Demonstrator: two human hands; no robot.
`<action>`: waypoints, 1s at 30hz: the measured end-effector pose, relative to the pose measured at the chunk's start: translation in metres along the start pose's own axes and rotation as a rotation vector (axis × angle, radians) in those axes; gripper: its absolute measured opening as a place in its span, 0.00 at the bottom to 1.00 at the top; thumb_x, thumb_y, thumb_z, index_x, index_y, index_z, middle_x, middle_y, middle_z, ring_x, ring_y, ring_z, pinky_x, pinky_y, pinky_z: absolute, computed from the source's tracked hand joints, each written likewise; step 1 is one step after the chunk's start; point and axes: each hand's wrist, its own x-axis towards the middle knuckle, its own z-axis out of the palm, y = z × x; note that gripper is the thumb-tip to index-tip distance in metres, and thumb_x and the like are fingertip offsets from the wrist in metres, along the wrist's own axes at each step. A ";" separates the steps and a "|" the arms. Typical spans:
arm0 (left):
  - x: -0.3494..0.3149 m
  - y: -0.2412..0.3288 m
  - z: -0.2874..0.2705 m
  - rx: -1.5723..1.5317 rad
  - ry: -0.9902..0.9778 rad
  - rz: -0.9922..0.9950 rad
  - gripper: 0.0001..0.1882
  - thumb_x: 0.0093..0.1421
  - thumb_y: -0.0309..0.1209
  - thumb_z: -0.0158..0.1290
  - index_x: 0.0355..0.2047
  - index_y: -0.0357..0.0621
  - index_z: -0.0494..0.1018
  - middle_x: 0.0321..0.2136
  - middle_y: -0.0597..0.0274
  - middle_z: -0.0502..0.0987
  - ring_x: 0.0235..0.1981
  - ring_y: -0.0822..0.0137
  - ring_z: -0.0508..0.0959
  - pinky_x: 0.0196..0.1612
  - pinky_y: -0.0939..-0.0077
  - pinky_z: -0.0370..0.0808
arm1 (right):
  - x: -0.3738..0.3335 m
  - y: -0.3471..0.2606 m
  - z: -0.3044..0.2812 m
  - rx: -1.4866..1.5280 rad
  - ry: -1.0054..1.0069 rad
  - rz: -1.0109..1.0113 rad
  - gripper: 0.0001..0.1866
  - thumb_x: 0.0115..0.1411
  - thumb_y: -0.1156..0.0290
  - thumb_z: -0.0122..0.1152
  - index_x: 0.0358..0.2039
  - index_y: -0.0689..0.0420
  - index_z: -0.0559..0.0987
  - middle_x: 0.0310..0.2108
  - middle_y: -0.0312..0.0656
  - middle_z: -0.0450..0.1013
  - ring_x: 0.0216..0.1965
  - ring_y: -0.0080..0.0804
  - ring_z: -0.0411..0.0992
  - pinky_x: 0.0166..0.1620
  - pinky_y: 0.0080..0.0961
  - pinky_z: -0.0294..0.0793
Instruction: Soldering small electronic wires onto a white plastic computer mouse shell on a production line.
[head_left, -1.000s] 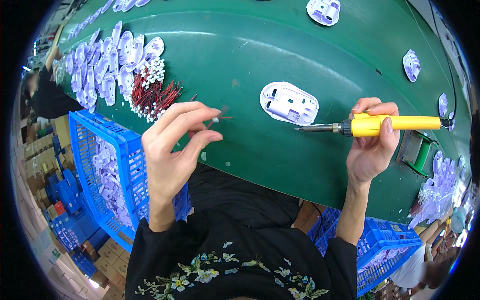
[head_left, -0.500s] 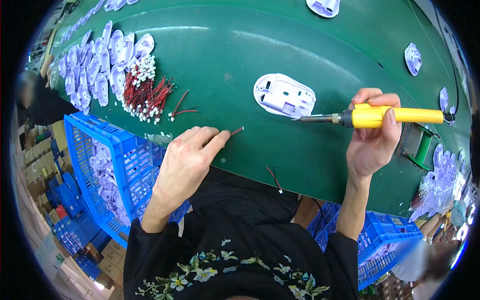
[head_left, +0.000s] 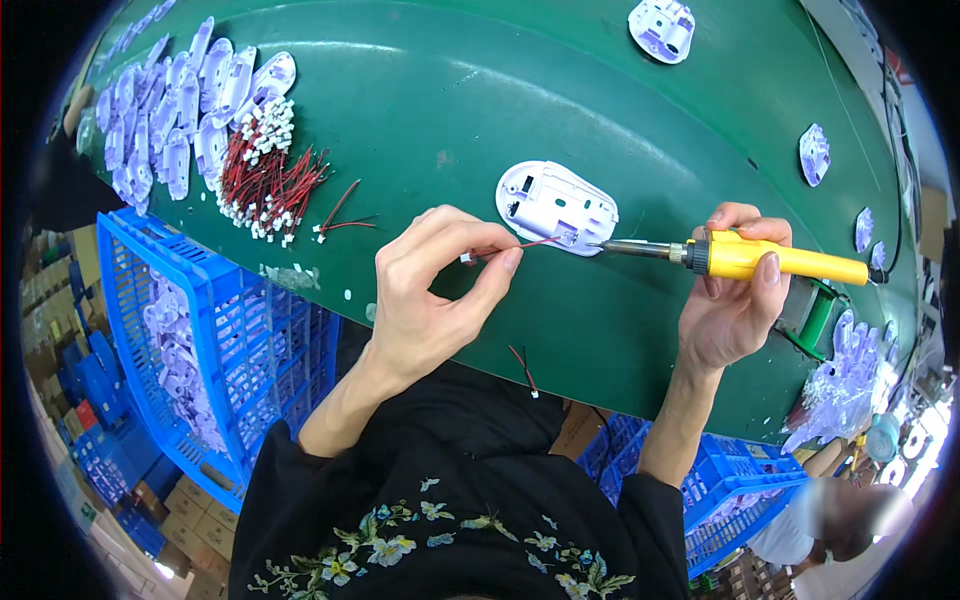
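- Fingers of our left hand pinch a thin red wire between thumb and forefinger; its far end reaches the white shell on the green table.
- Our right hand is closed around the yellow handle of one soldering iron; its metal tip touches the near edge of the shell, just beside the wire end.
- Nothing stands between our hands and the shell; the table around it is bare green.
- To the left lies a heap of red wires with white plugs, too many to count, and one loose pair near it.
- Behind the heap is a row of many white shells, overlapping, so we cannot count them.
- Further on the table we see four more single shells: one at the top and three along the right rim.
- One short red wire hangs at the near table edge.
- Two blue crates show: one at the left with white parts inside, one at the lower right.
- Half a second ago our left hand was lower, at the table edge, holding the wire away from the shell; now it has come up to the shell. The iron tip has stayed at the shell.
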 end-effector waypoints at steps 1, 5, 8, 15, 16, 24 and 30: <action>0.001 -0.003 0.003 -0.010 0.035 0.022 0.06 0.51 0.16 0.61 0.30 0.35 0.80 0.27 0.59 0.79 0.26 0.72 0.76 0.31 0.80 0.70 | 0.000 0.000 0.001 -0.005 0.024 -0.014 0.17 0.60 0.60 0.55 0.39 0.62 0.69 0.36 0.56 0.71 0.23 0.20 0.61 0.24 0.11 0.59; -0.002 -0.011 0.008 0.043 0.067 -0.041 0.06 0.47 0.18 0.63 0.27 0.37 0.80 0.30 0.63 0.74 0.34 0.71 0.74 0.37 0.75 0.69 | 0.004 0.001 0.000 -0.020 0.034 -0.005 0.16 0.61 0.61 0.54 0.39 0.62 0.69 0.36 0.56 0.70 0.20 0.19 0.59 0.24 0.11 0.59; 0.000 -0.003 0.009 0.304 0.096 0.010 0.08 0.43 0.22 0.64 0.26 0.42 0.79 0.33 0.64 0.72 0.42 0.66 0.72 0.44 0.70 0.63 | 0.005 0.004 0.001 -0.024 0.036 0.004 0.16 0.61 0.61 0.54 0.39 0.63 0.69 0.35 0.56 0.70 0.20 0.19 0.59 0.24 0.11 0.59; -0.001 -0.013 0.015 0.414 0.071 0.201 0.10 0.45 0.23 0.64 0.28 0.46 0.77 0.34 0.68 0.76 0.42 0.64 0.74 0.47 0.67 0.57 | 0.006 0.005 0.001 -0.051 0.043 0.023 0.16 0.62 0.61 0.52 0.39 0.62 0.69 0.35 0.56 0.70 0.20 0.19 0.59 0.24 0.11 0.59; -0.001 -0.010 0.012 0.398 0.063 0.232 0.10 0.46 0.22 0.63 0.29 0.45 0.76 0.31 0.69 0.77 0.38 0.65 0.76 0.46 0.68 0.59 | 0.006 0.006 0.002 -0.045 0.039 0.024 0.16 0.62 0.61 0.52 0.39 0.62 0.69 0.35 0.56 0.70 0.20 0.19 0.59 0.25 0.11 0.59; -0.001 -0.012 0.016 0.268 0.028 0.130 0.09 0.48 0.21 0.63 0.30 0.44 0.76 0.27 0.68 0.74 0.36 0.64 0.74 0.44 0.70 0.60 | 0.007 0.008 0.003 -0.051 0.026 0.028 0.16 0.61 0.61 0.52 0.39 0.62 0.69 0.35 0.56 0.70 0.21 0.20 0.61 0.25 0.11 0.60; -0.006 -0.015 0.026 0.387 0.080 0.062 0.08 0.50 0.26 0.63 0.31 0.46 0.77 0.43 0.58 0.67 0.52 0.57 0.66 0.51 0.63 0.55 | 0.006 0.010 0.004 -0.057 0.038 0.045 0.16 0.61 0.61 0.53 0.38 0.62 0.69 0.35 0.56 0.70 0.20 0.20 0.60 0.24 0.11 0.60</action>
